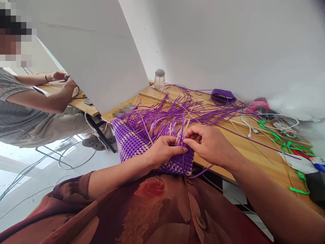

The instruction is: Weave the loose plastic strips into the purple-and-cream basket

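A woven purple and cream basket (132,140) rests at the table's front edge, against my shirt. Loose purple and cream strips (162,117) fan out from its upper rim over the table. My left hand (165,150) grips the basket's rim near its right corner, thumb on the near side and fingers behind. Close beside it, my right hand (203,140) pinches a purple strip at the same rim, thumb against curled fingers. One purple strip hangs down the basket's near face, and another trails off below my right hand.
A lidded clear bottle (159,80) stands at the back of the wooden table (256,149). Behind the strips lies a small purple woven pouch (223,96). A white cable (269,117) and green ties (281,142) lie at right. Left, beyond a partition (96,51), sits another person (30,101).
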The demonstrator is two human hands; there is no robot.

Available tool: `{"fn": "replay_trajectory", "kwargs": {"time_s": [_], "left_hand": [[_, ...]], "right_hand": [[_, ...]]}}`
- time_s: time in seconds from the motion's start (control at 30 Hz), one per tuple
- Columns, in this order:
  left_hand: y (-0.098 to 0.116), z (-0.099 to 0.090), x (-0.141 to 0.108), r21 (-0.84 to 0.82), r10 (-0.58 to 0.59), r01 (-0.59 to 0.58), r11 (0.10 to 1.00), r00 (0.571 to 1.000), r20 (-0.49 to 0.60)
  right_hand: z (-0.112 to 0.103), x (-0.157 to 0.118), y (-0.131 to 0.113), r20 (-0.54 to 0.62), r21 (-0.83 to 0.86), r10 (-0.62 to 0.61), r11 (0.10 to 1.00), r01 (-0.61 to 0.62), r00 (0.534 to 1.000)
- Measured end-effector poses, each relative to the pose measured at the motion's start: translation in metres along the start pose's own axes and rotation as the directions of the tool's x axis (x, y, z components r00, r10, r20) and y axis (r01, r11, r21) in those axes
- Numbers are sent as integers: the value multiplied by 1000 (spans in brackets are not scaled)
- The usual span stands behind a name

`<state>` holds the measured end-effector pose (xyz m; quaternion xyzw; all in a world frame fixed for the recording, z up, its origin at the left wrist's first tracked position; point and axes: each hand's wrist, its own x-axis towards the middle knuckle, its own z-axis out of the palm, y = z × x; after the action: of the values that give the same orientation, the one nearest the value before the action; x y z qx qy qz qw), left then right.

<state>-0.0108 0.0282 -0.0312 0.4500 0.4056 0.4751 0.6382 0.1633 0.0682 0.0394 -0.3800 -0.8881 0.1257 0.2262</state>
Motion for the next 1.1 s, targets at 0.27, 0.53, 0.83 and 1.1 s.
{"fn": "replay_trajectory", "kwargs": {"time_s": [0.27,0.53,0.83,1.1], "left_hand": [[2,7,-3,-60,-28,26,998,999,-37],[2,8,0,-98,-18,15,995,999,-29],[-2,4,-1,-117,-66,59,991,996,-55],[0,5,1,-51,-2,-2,999,998,-69]], "right_hand": [[-10,15,12,136,-78,-264,958,276,955],[17,34,17,157,494,-155,867,58,975],[-14,19,34,94,-83,-279,954,287,956],[-33,14,-9,222,-50,-508,846,530,832]]}}
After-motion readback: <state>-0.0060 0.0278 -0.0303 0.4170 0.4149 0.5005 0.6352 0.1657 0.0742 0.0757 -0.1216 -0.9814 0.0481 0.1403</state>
